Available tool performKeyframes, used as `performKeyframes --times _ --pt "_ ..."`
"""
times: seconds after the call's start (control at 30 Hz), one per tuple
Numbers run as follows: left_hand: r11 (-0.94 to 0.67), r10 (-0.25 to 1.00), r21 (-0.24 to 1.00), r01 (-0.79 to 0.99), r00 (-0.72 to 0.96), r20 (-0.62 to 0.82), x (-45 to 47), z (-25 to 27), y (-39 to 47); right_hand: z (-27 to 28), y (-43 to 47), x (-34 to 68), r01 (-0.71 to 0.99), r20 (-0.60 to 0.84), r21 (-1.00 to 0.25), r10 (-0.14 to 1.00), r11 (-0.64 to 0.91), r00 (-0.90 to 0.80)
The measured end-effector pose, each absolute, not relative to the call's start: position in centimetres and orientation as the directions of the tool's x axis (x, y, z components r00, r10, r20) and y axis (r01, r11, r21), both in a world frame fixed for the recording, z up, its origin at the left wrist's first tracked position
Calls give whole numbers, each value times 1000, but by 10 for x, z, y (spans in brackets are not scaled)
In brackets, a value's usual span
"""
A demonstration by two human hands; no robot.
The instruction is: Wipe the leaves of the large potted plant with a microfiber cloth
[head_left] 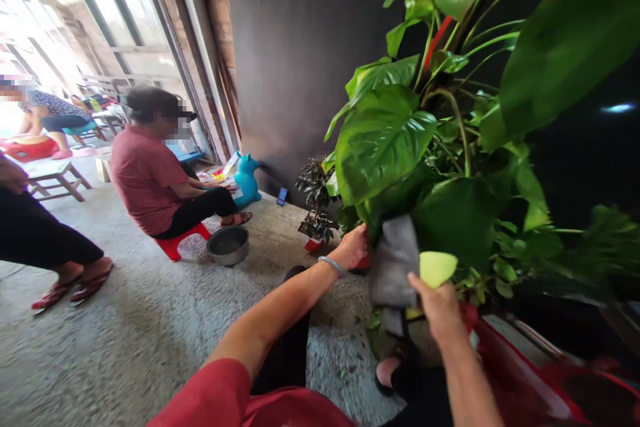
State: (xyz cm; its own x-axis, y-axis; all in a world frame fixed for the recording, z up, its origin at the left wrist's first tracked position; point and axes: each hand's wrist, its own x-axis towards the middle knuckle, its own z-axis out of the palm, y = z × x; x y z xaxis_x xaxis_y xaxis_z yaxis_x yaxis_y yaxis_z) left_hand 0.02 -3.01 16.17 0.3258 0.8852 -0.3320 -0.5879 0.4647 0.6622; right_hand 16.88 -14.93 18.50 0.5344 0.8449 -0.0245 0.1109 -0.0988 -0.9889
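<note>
Grey cloth (394, 257) is gripped by right hand (437, 303); pothos leaf (380, 143) apparently steadied by closed left hand (353, 247).

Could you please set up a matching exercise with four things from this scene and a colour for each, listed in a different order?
Things:
1. toy animal by the dark board
2. bowl on the floor
3. cloth against the plant, held by the right hand
4. low stool under the seated person

Colours:
A. grey
B. red
C. turquoise blue
D. silver metal

Pairs: 1-C, 2-D, 3-A, 4-B
</note>
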Motion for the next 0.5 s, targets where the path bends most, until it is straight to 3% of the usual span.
performKeyframes --times 0.1,0.2,0.27,0.4,0.43,0.5 --pt "502 865 656 -564 316 -391 -17 157 -36 132 -203 157 39 -236 -962 895 -271 380" --pt "507 862 655 -561 305 -405 -25 152 -40 131 -245 178 -51 -275 -958 852 -283 446" --pt "502 864 664 -555 295 -407 -22 150 -40 154 -247 197 -116 -217 -976 759 -185 613" --pt "486 874 675 -555 314 -371 0 147 -41 196 -200 210 -87 46 -968 511 234 858" --pt "489 872 682 -544 336 -356 5 146 -42 196 -187 206 -60 76 -965 497 253 864" --pt "502 859 707 -498 382 -342 12 144 -46 183 -172 192 -29 43 -994 614 106 788"
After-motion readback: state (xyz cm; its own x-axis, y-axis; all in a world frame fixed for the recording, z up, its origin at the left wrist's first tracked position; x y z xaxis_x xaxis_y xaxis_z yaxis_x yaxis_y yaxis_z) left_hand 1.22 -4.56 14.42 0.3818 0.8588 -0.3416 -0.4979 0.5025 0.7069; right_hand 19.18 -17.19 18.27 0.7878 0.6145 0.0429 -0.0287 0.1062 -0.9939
